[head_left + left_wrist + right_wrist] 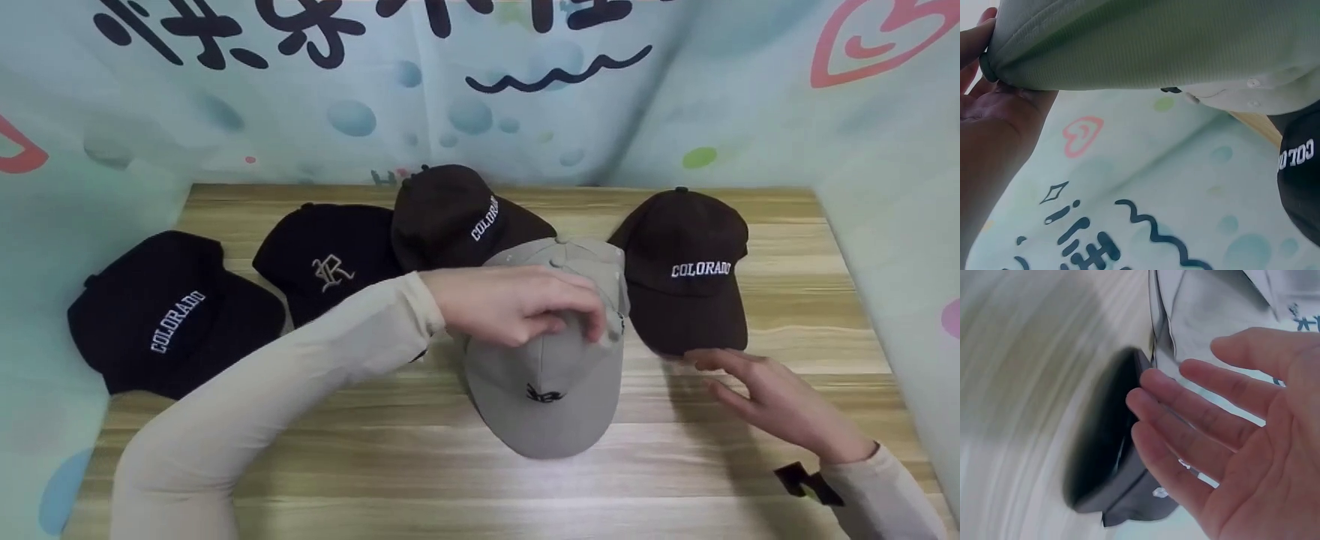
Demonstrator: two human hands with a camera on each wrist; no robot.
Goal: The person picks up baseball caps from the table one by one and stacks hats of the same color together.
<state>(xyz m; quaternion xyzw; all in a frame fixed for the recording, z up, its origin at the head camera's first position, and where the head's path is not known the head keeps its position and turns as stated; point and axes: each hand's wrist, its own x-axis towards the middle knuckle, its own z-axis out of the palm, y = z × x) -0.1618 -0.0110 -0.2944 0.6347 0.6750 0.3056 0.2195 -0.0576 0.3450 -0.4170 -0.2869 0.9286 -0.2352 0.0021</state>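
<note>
Left hand (pixel 517 304) pinches the crown of a grey cap (pixel 544 424) at five o'clock in the head view; the right hand (pixel 780 405), released, is by a brown cap (pixel 679 244) at three, contact unclear. A printed backdrop (pixel 487 135) spans twelve, above the wooden tabletop (pixel 375 472). Around the gripped cap lie a navy COLORADO cap (pixel 176 315) at nine, a second brown cap (pixel 442 217) at eleven, a navy R cap (pixel 307 232) at ten and another grey cap (pixel 596 255) at twelve.
</note>
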